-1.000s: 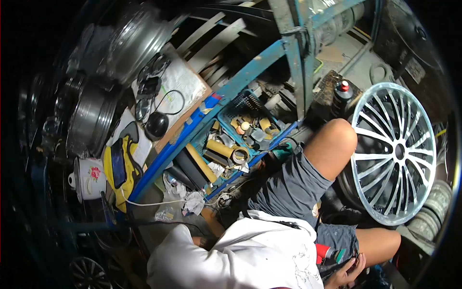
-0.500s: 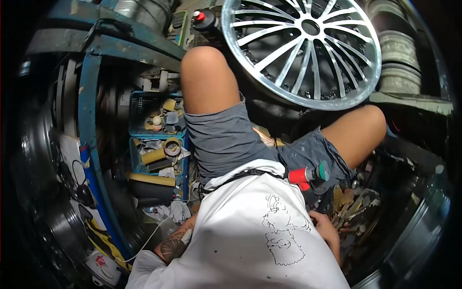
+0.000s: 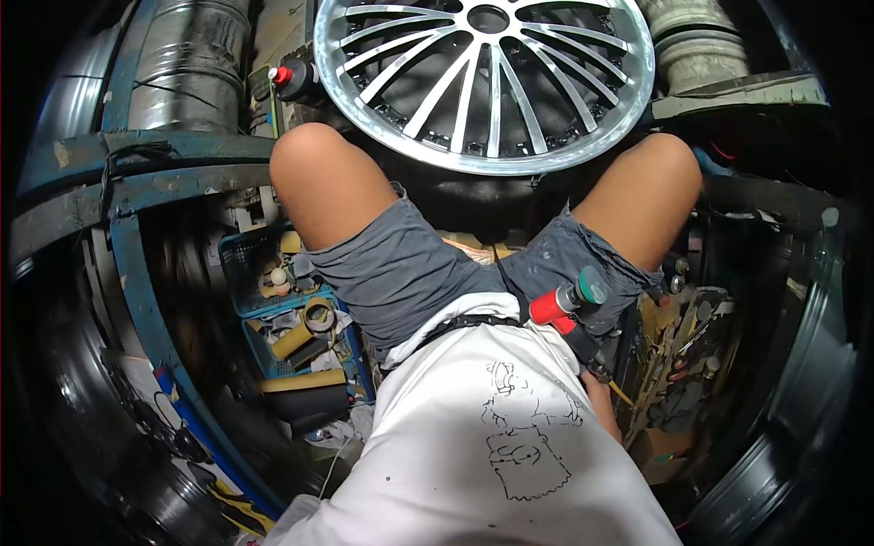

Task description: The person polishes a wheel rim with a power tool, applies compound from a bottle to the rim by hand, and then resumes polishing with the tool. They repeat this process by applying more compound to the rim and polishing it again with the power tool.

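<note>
At the right side of my white shirt, my right hand (image 3: 599,400) shows only in part. It appears closed at the lower end of a small red and black sander (image 3: 572,332) with a round green pad; the shirt hides most of the fingers. The pad points up and right, over the right leg of my grey shorts. My left hand is out of view, below or behind the shirt. Beyond my knees lies a silver multi-spoke wheel rim (image 3: 487,82), face up and apart from the sander.
Blue baskets (image 3: 241,273) of abrasive rolls and scraps stand left of my legs, beside a blue metal frame (image 3: 150,291). A dark bottle with a red cap (image 3: 284,76) is left of the rim. Stacked rims (image 3: 696,45) are at upper right; loose tools (image 3: 687,355) lie at right.
My view has shifted, so the rim sits further left and higher. More of the sander's black body shows beside my right hand. My left forearm has gone out of view.
</note>
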A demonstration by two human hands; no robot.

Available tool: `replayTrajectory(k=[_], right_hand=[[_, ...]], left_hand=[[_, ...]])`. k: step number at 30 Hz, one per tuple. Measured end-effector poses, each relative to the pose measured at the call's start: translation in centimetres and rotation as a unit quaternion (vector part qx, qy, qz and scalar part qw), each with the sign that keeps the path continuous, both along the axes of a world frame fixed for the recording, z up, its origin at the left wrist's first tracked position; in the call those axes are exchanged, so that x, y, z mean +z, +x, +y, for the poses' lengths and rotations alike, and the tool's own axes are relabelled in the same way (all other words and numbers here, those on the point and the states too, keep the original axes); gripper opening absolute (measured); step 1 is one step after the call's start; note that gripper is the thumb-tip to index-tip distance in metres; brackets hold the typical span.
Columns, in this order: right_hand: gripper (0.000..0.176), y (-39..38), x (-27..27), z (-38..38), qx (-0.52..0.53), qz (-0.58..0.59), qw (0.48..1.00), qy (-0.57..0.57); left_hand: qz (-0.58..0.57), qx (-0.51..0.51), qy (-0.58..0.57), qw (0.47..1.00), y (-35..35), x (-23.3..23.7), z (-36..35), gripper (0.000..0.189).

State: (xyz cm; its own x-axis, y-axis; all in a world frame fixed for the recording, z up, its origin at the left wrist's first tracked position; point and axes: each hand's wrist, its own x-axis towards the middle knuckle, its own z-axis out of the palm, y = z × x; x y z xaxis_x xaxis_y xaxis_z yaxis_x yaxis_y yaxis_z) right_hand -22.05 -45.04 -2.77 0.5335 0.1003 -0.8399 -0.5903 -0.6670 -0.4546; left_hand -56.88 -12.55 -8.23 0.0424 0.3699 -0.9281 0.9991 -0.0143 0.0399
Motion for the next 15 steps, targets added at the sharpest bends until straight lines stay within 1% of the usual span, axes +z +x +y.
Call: replayTrajectory(k=[1, 2, 3, 5, 6, 8, 11, 14, 15], right_hand=[[0.032, 0.0, -0.3, 0.1, 0.005, -0.008, 1.0, -0.027], [0.03, -0.8, -0.8, -1.0, 0.16, -0.122, 0.979, -0.022], [0.028, -1.5, -1.3, -1.9, 0.311, -0.231, 0.922, -0.019], [0.025, -2.9, -4.3, -3.7, 0.259, -0.207, 0.941, -0.065], [0.024, -2.7, -4.8, -3.5, 0.233, -0.196, 0.949, -0.088], [0.023, -1.9, -5.2, -3.8, 0.328, -0.18, 0.919, -0.122], [0.025, -2.9, -10.3, -6.8, 0.455, -0.07, 0.856, -0.236], [0.023, -7.9, -20.6, -15.7, 0.322, -0.015, 0.891, -0.319], [0.023, -7.3, -18.3, -15.3, 0.357, -0.004, 0.882, -0.309]], left_hand=[[0.003, -0.002, 0.0, 1.0, -0.2, 0.2, 0.2, 0.027], [0.004, -0.005, 0.001, 1.0, -0.4, 0.5, 0.4, 0.027], [0.005, -0.005, 0.0, 1.0, -0.6, 0.7, 0.5, 0.027], [0.012, -0.004, -0.001, 1.0, -1.1, 1.1, 0.5, 0.027], [0.013, -0.004, -0.001, 1.0, -1.3, 1.3, 0.5, 0.027], [0.017, -0.003, 0.0, 1.0, -1.6, 1.8, 0.4, 0.027], [0.022, -0.013, 0.001, 1.0, -1.6, 2.4, 0.5, 0.027], [0.023, -0.028, 0.001, 0.999, -1.2, 3.0, 0.8, 0.027], [0.023, -0.032, 0.003, 0.999, -0.9, 3.2, 1.0, 0.027]])
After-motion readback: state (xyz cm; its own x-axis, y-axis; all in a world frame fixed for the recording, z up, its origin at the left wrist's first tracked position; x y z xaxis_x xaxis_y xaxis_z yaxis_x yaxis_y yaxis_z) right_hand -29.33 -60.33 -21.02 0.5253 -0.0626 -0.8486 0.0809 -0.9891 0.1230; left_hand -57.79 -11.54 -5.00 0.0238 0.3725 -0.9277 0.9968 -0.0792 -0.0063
